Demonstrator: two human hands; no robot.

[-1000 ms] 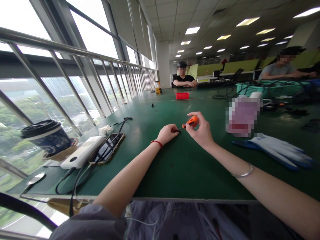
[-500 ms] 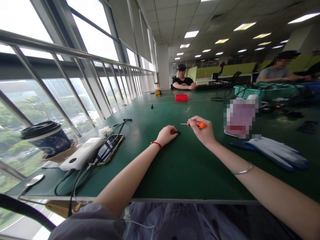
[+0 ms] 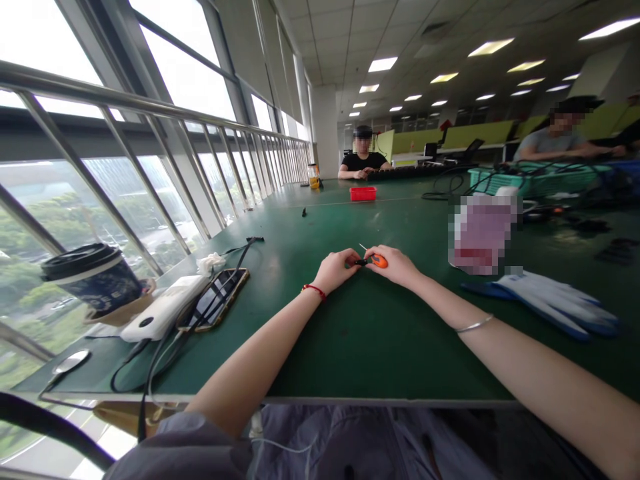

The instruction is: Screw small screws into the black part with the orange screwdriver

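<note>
Between my fingertips, just above the green table (image 3: pixel 340 347), is a small black piece (image 3: pixel 361 262) whose kind I cannot make out. My left hand (image 3: pixel 336 272) pinches its left end. My right hand (image 3: pixel 395 265) is closed around a screwdriver (image 3: pixel 380 261) with an orange and dark handle. The thin metal shaft points up and to the left, away from the black piece. Fingertips of my right hand meet the right end of the black piece, though whether they grip it is hard to tell.
To the left lie a phone (image 3: pixel 218 301), a white power bank (image 3: pixel 165 310), cables and a lidded cup (image 3: pixel 97 277). White-and-blue gloves (image 3: pixel 555 300) lie on the right. Farther back are a red box (image 3: pixel 363 193), a green basket (image 3: pixel 530 180) and two seated people.
My right hand has moved left with the screwdriver and now meets my left hand at the black piece. The screwdriver's shaft has swung upward. The person opposite has shifted their arms.
</note>
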